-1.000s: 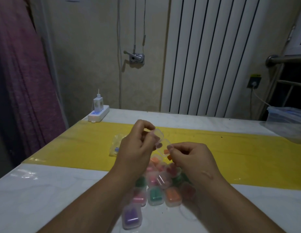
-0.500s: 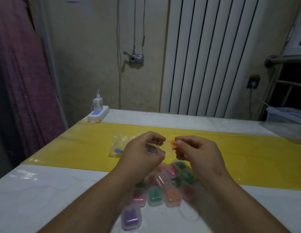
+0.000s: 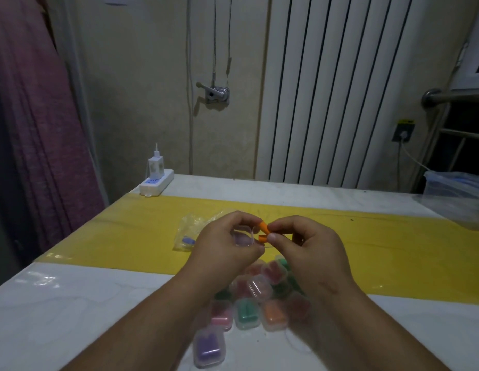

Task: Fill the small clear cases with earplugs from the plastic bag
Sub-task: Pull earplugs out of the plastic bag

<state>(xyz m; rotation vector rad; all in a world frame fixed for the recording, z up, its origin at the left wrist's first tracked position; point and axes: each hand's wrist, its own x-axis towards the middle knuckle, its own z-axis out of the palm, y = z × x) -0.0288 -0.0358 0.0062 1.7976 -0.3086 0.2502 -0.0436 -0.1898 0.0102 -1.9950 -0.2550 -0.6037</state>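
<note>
Above the yellow strip (image 3: 380, 236) of the table, the left hand (image 3: 227, 245) pinched a small clear plastic case (image 3: 243, 236) between curled fingers while the right hand (image 3: 310, 245) pinched two orange foam earplugs (image 3: 264, 232) just beside it, with the crumpled clear plastic bag (image 3: 190, 231) lying behind the left hand.

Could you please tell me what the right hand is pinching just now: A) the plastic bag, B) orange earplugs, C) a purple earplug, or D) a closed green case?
B: the right hand pinches orange earplugs at its fingertips, right beside the clear case that the left hand holds.
</note>
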